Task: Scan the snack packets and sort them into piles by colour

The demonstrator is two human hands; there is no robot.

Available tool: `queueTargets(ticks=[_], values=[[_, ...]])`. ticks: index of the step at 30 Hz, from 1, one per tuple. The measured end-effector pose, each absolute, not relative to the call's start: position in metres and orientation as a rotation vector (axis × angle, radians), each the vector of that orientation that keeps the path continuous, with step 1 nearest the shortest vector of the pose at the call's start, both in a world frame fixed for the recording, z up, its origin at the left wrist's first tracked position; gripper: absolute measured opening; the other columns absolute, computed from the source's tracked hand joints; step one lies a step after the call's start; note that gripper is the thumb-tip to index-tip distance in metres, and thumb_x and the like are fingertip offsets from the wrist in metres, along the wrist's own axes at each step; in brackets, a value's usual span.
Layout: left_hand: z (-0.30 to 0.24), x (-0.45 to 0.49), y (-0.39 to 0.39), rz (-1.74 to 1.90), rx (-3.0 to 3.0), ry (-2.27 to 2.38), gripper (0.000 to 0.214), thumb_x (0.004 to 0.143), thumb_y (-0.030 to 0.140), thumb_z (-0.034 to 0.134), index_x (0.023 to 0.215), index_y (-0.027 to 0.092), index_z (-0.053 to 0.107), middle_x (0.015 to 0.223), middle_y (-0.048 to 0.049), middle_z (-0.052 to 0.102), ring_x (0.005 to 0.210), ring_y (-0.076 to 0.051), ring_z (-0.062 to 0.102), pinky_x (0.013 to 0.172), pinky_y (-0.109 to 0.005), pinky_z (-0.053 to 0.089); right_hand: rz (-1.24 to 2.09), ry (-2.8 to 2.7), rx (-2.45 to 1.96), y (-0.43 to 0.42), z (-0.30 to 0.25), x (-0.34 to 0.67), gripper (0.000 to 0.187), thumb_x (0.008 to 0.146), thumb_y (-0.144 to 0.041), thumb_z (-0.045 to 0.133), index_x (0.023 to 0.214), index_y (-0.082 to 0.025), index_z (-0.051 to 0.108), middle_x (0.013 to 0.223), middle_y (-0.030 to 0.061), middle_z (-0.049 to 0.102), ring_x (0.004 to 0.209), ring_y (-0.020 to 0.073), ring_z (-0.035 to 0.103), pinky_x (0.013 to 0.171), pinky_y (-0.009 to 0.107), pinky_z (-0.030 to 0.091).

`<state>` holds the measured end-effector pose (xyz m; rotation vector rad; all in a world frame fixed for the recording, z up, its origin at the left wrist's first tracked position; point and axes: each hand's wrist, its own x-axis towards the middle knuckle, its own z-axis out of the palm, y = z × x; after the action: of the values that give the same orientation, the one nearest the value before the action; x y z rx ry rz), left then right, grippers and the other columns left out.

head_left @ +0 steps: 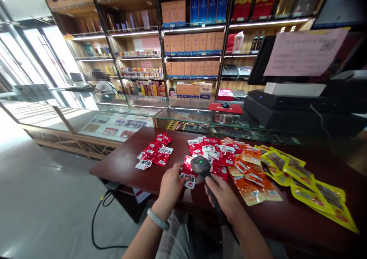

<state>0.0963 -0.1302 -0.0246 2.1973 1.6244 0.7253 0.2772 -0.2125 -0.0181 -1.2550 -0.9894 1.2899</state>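
My right hand (222,194) is wrapped round the handle of a black barcode scanner (202,166), which has a small green light on its head. In my left hand (171,182) is a red and white snack packet (188,178), pinched at its left side just left of the scanner head. Beyond my hands lies a pile of red packets (225,158), partly hidden by the scanner. A smaller group of red packets (156,152) is on the left of the dark wooden table (120,167). Orange packets (250,175) and yellow packets (304,178) spread out to the right.
Glass display counters (183,111) border the table's far side. A monitor with a pink paper sheet (304,54) stands at the right. A mouse (226,105) rests on a red mat (216,106). Behind are shelves of boxes. A person (104,87) is far left. A black cable (93,220) loops on the floor.
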Motion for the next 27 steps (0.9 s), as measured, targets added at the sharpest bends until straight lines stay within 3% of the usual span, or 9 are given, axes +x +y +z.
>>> queueTargets(ticks=[8,12,14,17,21,24,27], values=[[-0.012,0.028,-0.075,0.663,2.161,2.11,0.044,0.084,0.035,0.062,0.125,0.019,0.052,0.108,-0.0109,0.07,0.103,-0.029,0.063,0.085,-0.035,0.044,1.315,-1.056,-1.285,-0.195,-0.025,0.26,0.043,0.081,-0.062,0.059,0.089,-0.021,0.056,0.057,-0.0075,0.048,0.041,0.0067,0.042,0.036,0.016,0.032],[-0.002,0.024,-0.054,0.771,2.212,2.38,0.051,0.084,0.042,0.06,0.129,0.018,0.053,0.126,-0.0151,0.061,0.118,-0.034,0.053,0.094,-0.042,0.04,1.301,-1.051,-1.339,-0.196,-0.025,0.264,0.042,0.082,-0.06,0.058,0.095,-0.02,0.057,0.059,-0.0071,0.05,0.042,0.0074,0.044,0.037,0.017,0.034],[0.002,0.042,-0.047,0.796,2.276,2.321,0.052,0.085,0.047,0.058,0.129,0.02,0.055,0.129,-0.0137,0.059,0.12,-0.033,0.051,0.097,-0.042,0.039,1.278,-1.043,-1.357,-0.196,-0.024,0.27,0.041,0.083,-0.059,0.058,0.095,-0.02,0.057,0.059,-0.0067,0.05,0.043,0.0076,0.045,0.038,0.017,0.035],[0.004,0.088,-0.034,0.616,2.356,2.069,0.049,0.088,0.058,0.05,0.116,0.021,0.065,0.117,-0.0126,0.066,0.113,-0.03,0.055,0.095,-0.038,0.04,1.246,-1.0,-1.359,-0.196,-0.024,0.28,0.041,0.083,-0.059,0.058,0.097,-0.021,0.058,0.059,-0.0068,0.051,0.044,0.0076,0.045,0.038,0.017,0.035],[-0.002,0.15,-0.012,0.395,2.315,2.018,0.073,0.083,0.074,0.039,0.107,0.012,0.069,0.114,-0.0214,0.064,0.113,-0.035,0.054,0.095,-0.043,0.04,1.224,-0.931,-1.37,-0.197,-0.025,0.291,0.048,0.082,-0.062,0.059,0.106,-0.021,0.058,0.058,-0.0074,0.051,0.042,0.0079,0.045,0.038,0.017,0.034],[-0.009,0.178,-0.001,0.34,2.318,2.033,0.079,0.078,0.077,0.045,0.114,0.01,0.065,0.122,-0.0238,0.06,0.117,-0.036,0.051,0.096,-0.045,0.039,1.221,-0.914,-1.387,-0.201,-0.027,0.298,0.05,0.081,-0.063,0.059,0.108,-0.021,0.058,0.058,-0.0076,0.051,0.043,0.0083,0.046,0.038,0.017,0.035],[-0.012,0.185,0.006,0.304,2.301,2.0,0.067,0.077,0.068,0.057,0.113,0.012,0.064,0.123,-0.0214,0.061,0.118,-0.034,0.053,0.094,-0.042,0.041,1.209,-0.918,-1.397,-0.205,-0.029,0.306,0.047,0.081,-0.063,0.059,0.102,-0.022,0.059,0.058,-0.0075,0.05,0.043,0.0083,0.046,0.038,0.018,0.036]])
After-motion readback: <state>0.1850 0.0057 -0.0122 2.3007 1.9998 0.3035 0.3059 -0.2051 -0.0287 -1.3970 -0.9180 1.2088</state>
